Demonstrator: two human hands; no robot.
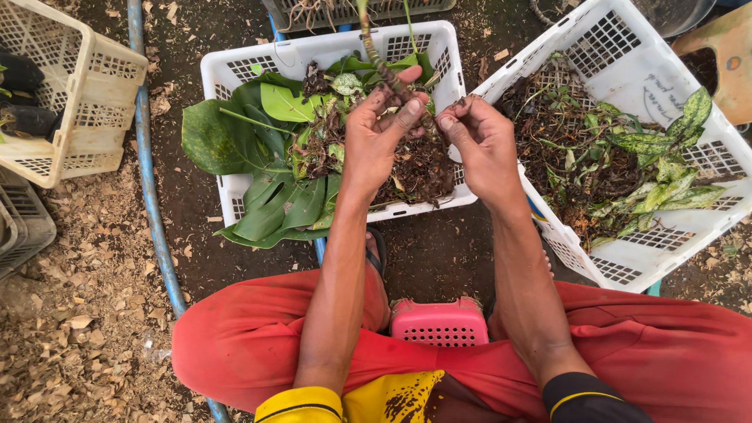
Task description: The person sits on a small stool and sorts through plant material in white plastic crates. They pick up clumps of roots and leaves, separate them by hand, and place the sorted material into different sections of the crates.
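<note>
The plant cutting (381,66) — a thin, knobbly stem with dark, soil-clotted roots — stands upright over the white crate (235,74) of broad green leaves. My left hand (381,133) pinches it near the roots. My right hand (482,141), fingertips pressed together, seems to pick at the roots — soil hides the contact.

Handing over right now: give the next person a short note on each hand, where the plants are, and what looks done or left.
Left hand: fingers pinch a plant stem with soily roots, held above the middle white crate.
Right hand: fingers picking at the same root clump.
Middle white crate: big green leaves, roots and soil.
Right white crate: speckled cuttings amid roots and soil.
Done: cannot tell.
Left: stem still in hand.
</note>
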